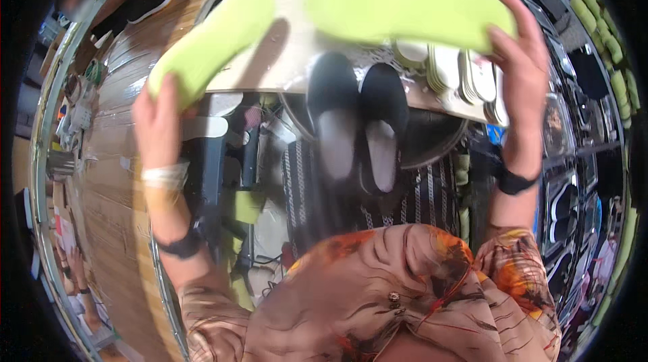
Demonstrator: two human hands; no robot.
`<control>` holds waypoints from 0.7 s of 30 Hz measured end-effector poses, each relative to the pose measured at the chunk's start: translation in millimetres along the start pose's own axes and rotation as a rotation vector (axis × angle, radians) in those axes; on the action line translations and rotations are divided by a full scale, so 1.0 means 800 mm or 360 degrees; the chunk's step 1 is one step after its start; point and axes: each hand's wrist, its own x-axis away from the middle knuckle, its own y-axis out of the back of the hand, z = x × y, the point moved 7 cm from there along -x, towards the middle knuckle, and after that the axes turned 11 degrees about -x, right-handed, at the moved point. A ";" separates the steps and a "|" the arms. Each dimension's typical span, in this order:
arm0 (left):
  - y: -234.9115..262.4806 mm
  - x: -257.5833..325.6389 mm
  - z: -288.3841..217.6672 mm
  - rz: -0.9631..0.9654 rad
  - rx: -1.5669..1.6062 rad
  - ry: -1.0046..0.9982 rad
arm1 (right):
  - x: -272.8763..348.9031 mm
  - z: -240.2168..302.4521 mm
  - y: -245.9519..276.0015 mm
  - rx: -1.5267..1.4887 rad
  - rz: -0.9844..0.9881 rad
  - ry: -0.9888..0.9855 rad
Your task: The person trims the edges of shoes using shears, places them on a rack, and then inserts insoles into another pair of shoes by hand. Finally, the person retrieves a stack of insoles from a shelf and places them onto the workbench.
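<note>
Shoes [383, 95] across near edge of table [293, 68]

Left insole [209, 44] in left hand [156, 125], over table's left side. Right insole [405, 11] in right hand [523, 65], crosswise, beyond shoes. Insole stacks [443, 68] on table, right of shoes. Bench [115, 200] along left.

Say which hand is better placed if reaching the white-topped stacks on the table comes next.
Probably the right hand: it looks nearer the white-topped stacks than the left hand, though both grip green insoles.
</note>
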 end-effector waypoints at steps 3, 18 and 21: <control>0.047 0.072 -0.022 0.0318 0.0320 0.0363 | 0.056 0.016 0.104 -0.0085 0.0001 -0.0308; -0.150 0.270 -0.138 0.1250 -0.1551 -0.1037 | 0.268 -0.017 -0.101 0.1047 0.1647 0.0716; -0.162 0.266 -0.121 0.0992 -0.1444 -0.1372 | 0.262 -0.066 -0.077 0.1274 0.1390 0.0840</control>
